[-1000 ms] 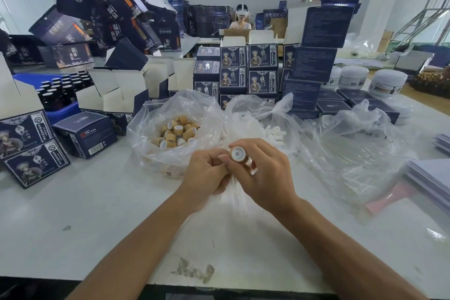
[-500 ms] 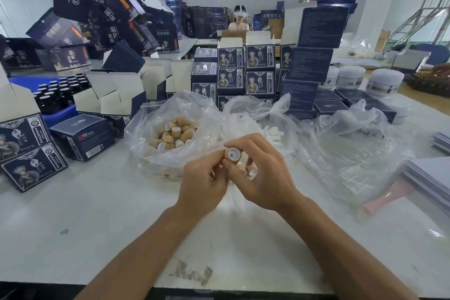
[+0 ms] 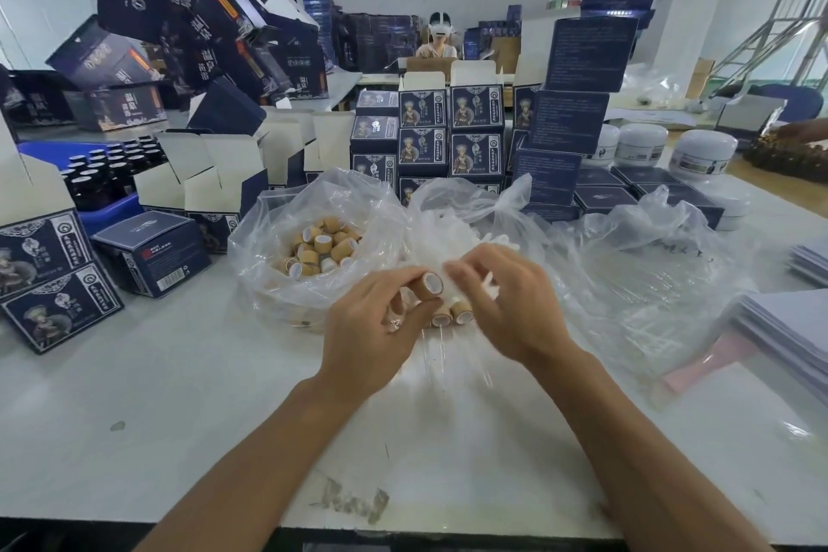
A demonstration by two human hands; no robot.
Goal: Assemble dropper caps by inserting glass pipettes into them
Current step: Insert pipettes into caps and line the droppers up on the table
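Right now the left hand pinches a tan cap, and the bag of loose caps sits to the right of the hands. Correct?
Not quite. The head view shows the bag of caps to the left of the hands, not the right. The left hand does pinch a tan cap.

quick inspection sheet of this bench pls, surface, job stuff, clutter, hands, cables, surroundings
surface: white table, scuffed near the front edge.
job's things: wood-coloured cap pinched in the left hand; two more caps just below it; open bag of caps; bag of white parts; clear plastic sheet to the right.
clutter: dark blue boxes, dark bottles in a blue tray, white jars, paper stack.
hands: left holds the cap; right hand blurred, grip unclear.
cables: nothing seen.
surroundings: another person seated behind; metal steps at right.
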